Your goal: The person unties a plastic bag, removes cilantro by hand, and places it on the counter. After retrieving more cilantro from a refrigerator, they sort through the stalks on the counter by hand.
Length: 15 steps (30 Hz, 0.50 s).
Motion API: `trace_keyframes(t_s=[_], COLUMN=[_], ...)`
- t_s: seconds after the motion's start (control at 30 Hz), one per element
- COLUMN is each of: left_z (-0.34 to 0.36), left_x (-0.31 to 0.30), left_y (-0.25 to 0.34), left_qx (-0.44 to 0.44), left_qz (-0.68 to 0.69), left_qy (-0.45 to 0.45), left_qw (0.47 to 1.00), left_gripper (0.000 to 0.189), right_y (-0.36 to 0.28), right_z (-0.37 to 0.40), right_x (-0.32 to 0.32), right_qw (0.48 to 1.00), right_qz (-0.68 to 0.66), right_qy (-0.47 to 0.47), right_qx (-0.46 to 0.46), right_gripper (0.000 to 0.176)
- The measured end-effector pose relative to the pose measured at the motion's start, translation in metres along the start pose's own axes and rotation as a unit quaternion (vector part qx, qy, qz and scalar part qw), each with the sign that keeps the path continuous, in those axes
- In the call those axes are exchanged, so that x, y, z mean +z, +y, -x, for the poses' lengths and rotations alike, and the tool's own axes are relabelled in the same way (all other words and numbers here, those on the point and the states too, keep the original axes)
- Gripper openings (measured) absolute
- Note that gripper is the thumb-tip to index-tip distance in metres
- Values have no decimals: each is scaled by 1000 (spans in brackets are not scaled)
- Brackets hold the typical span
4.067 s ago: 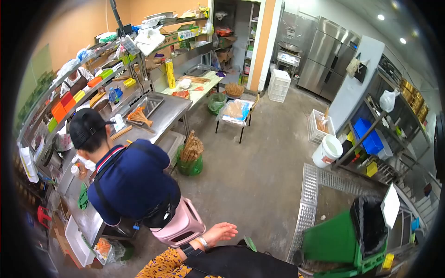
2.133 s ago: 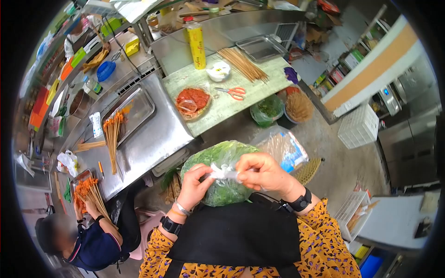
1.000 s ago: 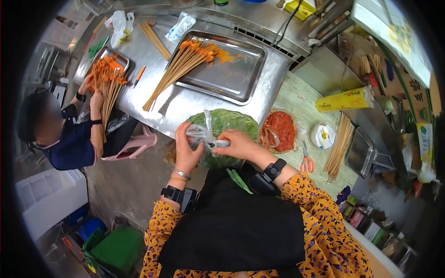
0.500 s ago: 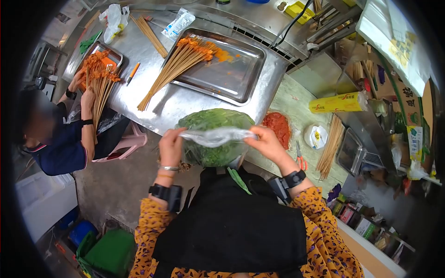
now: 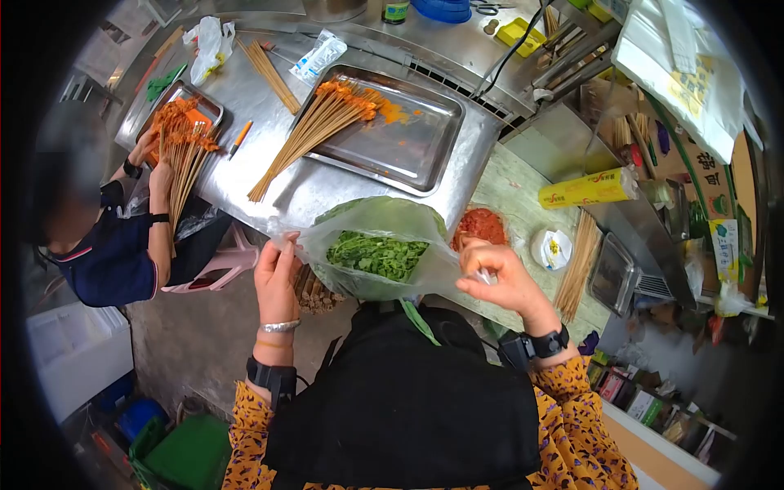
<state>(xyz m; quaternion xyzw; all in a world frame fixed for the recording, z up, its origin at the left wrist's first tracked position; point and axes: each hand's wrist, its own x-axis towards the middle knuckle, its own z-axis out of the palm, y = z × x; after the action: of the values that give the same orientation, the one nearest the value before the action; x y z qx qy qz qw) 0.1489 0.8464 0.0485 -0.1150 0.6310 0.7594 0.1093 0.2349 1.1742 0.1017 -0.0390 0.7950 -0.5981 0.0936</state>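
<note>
A clear plastic bag [image 5: 327, 273] hangs in front of me, its mouth spread wide. Chopped leafy greens [image 5: 380, 255] show inside it. My left hand [image 5: 278, 282] pinches the bag's rim at one side. At the other side my right hand [image 5: 506, 282] is closed on gathered plastic. Just beyond my right hand lies a heap of red minced meat [image 5: 480, 225] on the pale green surface. Past the bag, a metal tray [image 5: 400, 155] holds a bundle of skewers [image 5: 306, 140] with orange-coated food at their tips.
At the left a person [image 5: 122, 220] holds coated skewers over a smaller tray [image 5: 214, 110]. A yellow roll box [image 5: 588, 188], white bowl [image 5: 552, 247] and bare skewers [image 5: 578, 269] lie to the right. An orange-handled knife [image 5: 240, 139] rests on the metal table [image 5: 216, 175].
My hands have moved apart and pulled the bag's bunched mouth open, so the greens inside now show. The person at the left has barely moved.
</note>
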Motion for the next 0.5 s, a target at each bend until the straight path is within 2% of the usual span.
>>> trace_keyframes(t_s=[0.07,0.1,0.17,0.2,0.27,0.37,0.4,0.43,0.47,0.5], left_z=[12,15,18,21,28,39,40,40,39,40], left_x=[10,10,11,8,-4,-14,-15,-14,-11,-7], left_y=[14,15,16,16,16,4,2,2,4,8], left_qx=[-8,-11,95,94,161,112,111,150,188,187], left_qz=[33,33,-62,-63,-203,-130,-130,-184,-237,-236], left_qy=[27,28,30,33,13,4,6,1,-4,-2], left_qw=[999,999,993,993,966,985,985,971,953,953], left_gripper=[22,22,21,21,18,22,22,19,19,19], right_y=[-11,-15,-26,-34,-49,-53,-54,-56,-59,-64], right_z=[5,7,10,11,17,22,23,20,13,6], right_x=[0,-1,-5,-7,-7,4,7,9,11,13], right_qw=[996,996,990,990,973,960,942,942,933,921], right_qz=[44,43,104,103,197,249,297,297,322,347], right_qy=[-24,-25,-32,-35,-75,-125,-153,-155,-139,-123], right_qx=[-71,-68,-92,-92,-96,-41,-35,-36,-81,-126], right_gripper=[26,26,26,26,26,27,26,26,24,23])
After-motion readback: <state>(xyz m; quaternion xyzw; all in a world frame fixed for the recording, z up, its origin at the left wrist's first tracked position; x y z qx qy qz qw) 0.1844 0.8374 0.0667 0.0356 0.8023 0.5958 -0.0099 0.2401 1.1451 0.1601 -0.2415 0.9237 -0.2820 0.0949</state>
